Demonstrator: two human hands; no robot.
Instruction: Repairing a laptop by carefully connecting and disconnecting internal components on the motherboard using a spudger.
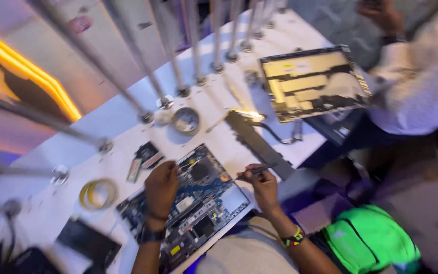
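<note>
Board (198, 195) is out of the case, bare on the table (117, 116); shell (313, 81) is set aside. Left hand (160, 187) lies flat on the board, holding nothing. Right hand (263, 185) pinches a tool (254, 171) at the board's edge. Work on the board looks unfinished.

Your left hand (160, 189) covers the middle of the circuit board (198, 203), and the board's near corner runs off the bottom edge. You can't make out its small parts through the motion blur. Beyond the board, the other person's hand (381, 15) is cut by the top edge.
</note>
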